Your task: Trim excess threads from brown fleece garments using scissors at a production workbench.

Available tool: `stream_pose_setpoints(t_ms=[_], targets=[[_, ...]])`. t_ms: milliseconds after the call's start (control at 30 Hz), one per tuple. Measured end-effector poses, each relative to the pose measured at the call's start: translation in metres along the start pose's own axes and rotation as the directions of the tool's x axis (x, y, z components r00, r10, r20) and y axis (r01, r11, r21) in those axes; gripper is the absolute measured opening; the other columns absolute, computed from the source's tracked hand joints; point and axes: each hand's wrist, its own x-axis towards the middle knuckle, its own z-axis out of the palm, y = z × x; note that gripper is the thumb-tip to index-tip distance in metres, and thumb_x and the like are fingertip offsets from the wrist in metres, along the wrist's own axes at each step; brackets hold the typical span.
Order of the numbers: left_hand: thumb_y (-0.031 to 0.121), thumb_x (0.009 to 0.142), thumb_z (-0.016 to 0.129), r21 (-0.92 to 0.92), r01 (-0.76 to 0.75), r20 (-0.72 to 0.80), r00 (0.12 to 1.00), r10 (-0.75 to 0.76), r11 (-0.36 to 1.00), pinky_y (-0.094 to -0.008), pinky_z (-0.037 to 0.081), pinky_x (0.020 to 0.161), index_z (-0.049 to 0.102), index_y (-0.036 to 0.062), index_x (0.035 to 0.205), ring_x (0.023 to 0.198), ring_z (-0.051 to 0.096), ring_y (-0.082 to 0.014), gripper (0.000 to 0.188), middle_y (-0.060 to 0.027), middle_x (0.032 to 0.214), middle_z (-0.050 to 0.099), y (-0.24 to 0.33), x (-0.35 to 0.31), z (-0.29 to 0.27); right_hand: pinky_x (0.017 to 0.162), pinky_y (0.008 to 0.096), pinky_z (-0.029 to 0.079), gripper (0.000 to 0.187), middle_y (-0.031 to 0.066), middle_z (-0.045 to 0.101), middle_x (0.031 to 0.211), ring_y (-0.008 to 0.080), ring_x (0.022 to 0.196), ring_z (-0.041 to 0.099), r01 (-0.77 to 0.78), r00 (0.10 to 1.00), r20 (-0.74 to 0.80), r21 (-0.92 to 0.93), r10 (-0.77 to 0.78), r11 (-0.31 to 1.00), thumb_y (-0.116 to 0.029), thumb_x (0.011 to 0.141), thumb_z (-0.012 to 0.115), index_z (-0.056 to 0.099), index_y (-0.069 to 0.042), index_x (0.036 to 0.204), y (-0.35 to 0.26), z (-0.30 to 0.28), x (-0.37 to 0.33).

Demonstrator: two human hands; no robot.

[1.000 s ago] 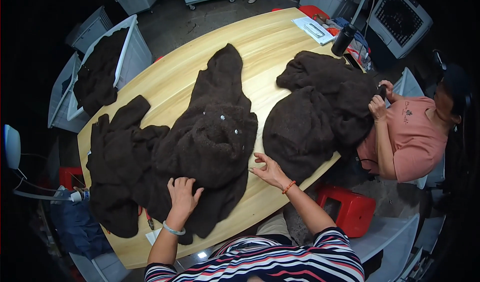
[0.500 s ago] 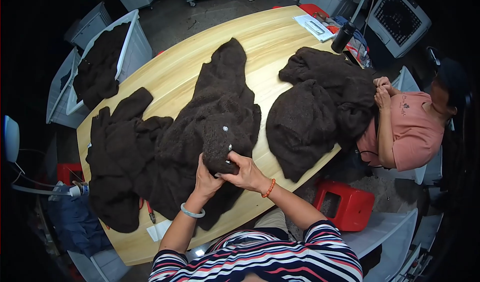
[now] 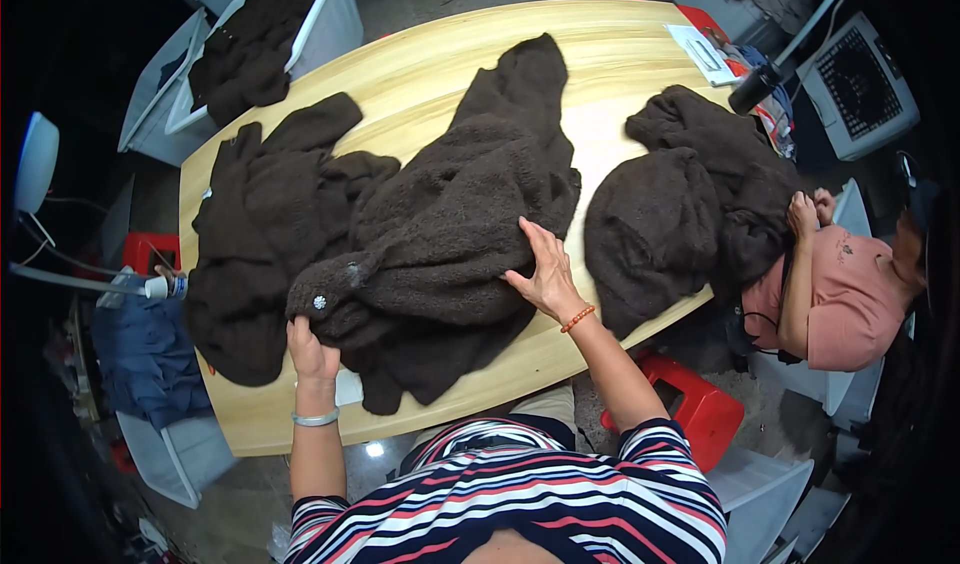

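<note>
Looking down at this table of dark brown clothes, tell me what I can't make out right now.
In the head view:
- Left hand: its fingertips are hidden by the edge of the brown garment.
- Red stool: partly hidden behind the right forearm.
- White bin, upper left: its far end is cut off by the top edge.
- Co-worker's hands: too small to tell exactly what they grip.
</note>
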Motion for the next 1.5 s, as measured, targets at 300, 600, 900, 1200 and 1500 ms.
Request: stream_pose_setpoints(t_ms=[300,600,900,1200,1500], targets=[[0.0,0.09,0.057,0.35,-0.212,0.046,0.977,0.209,0.912,-0.0314,0.042,0.102,0.047,-0.0009,0.135,0.115,0.055,-0.0179,0.045,-0.0089,0.124,0.059,-0.009,-0.019,0.027,0.087,0.0426,0.049,0.068,0.0164,0.055,0.114,0.0372,0.099,0.059,-0.07,0.991,0.12,0.093,0.058,0.993,-0.011,0.07,0.075,0.049,-0.011,0.132,-0.018,0.003,-0.011],[-0.013,0.077,0.053,0.669,-0.277,0.209,0.961,0.183,0.69,-0.0272,0.045,0.093,0.065,-0.0015,0.113,0.103,0.06,-0.0164,0.039,-0.0069,0.108,0.064,-0.012,-0.03,0.016,0.075,0.0268,0.05,0.028,0.0056,0.06,0.088,0.0149,0.085,0.061,-0.122,0.974,-0.107,0.497,0.2,0.859,0.01,0.073,0.056,0.06,-0.002,0.099,-0.004,-0.061,0.01],[0.002,0.071,0.068,0.936,-0.352,0.35,0.925,0.146,-0.017,-0.0427,0.041,0.096,0.06,0.0057,0.119,0.111,0.051,-0.0364,0.049,-0.0166,0.119,0.053,-0.051,-0.077,-0.023,0.077,0.0326,0.05,0.048,0.0121,0.054,0.106,0.0261,0.09,0.059,0.04,0.984,0.174,-0.09,-0.024,0.995,0.007,0.074,0.063,0.056,-0.006,0.119,0.043,-0.057,0.014],[0.018,0.078,0.071,0.946,0.306,-0.227,0.861,0.455,-0.106,-0.0495,0.036,0.098,0.043,0.0073,0.136,0.118,0.044,-0.0387,0.065,-0.0188,0.124,0.049,-0.069,-0.066,-0.17,0.098,0.0388,0.047,0.056,0.0203,0.05,0.131,0.0367,0.118,0.053,0.006,0.942,0.327,-0.233,0.073,0.973,-0.003,0.073,0.07,0.052,-0.001,0.126,0.033,-0.031,-0.029],[0.002,0.084,0.057,0.999,0.037,-0.036,0.946,0.323,0.001,-0.0462,0.044,0.089,0.058,-0.0013,0.117,0.105,0.054,-0.0435,0.033,-0.0256,0.111,0.058,-0.048,-0.001,-0.158,0.086,0.0395,0.051,0.04,0.0139,0.063,0.111,0.0337,0.1,0.063,0.015,0.972,0.233,-0.213,0.036,0.977,-0.01,0.08,0.068,0.06,-0.008,0.119,-0.034,-0.065,-0.047]])
